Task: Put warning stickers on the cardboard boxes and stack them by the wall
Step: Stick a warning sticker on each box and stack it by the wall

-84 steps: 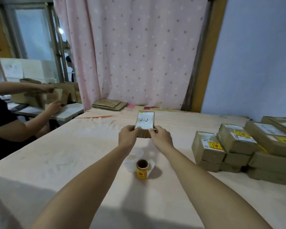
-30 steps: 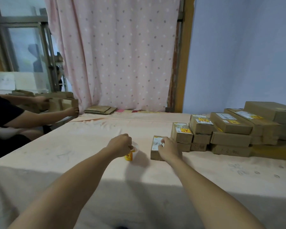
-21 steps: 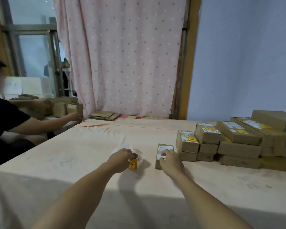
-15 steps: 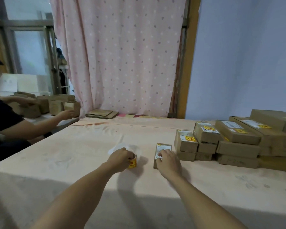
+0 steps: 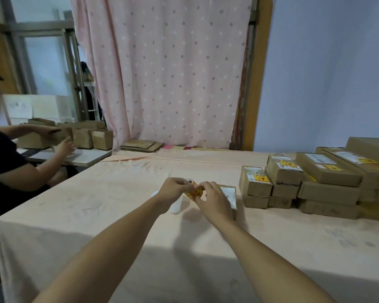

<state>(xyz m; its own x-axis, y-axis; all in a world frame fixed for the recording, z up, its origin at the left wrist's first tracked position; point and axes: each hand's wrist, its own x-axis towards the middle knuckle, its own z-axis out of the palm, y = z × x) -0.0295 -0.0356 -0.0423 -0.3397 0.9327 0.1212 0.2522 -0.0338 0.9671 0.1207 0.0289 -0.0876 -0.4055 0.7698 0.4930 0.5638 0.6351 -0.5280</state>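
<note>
Both hands meet over the table's middle on a roll of yellow warning stickers (image 5: 194, 191). My left hand (image 5: 173, 191) holds the roll, lifted off the cloth, and a white backing strip (image 5: 176, 205) hangs below it. My right hand (image 5: 213, 199) pinches at the roll's yellow face. Just behind my right hand lies a small cardboard box (image 5: 230, 196) with a white label on top, partly hidden by the hand. To its right, stickered boxes (image 5: 255, 182) are stacked toward the blue wall (image 5: 328, 84).
A peach cloth covers the table (image 5: 123, 202). More stacked boxes (image 5: 328, 180) fill the right side by the wall. A person in a black shirt (image 5: 7, 169) handles boxes at a side table on the left. Flat cardboard (image 5: 140, 145) lies by the pink curtain.
My right hand left the small box and came to the sticker roll. My left hand lifted the roll off the table. The box stays beside the stack.
</note>
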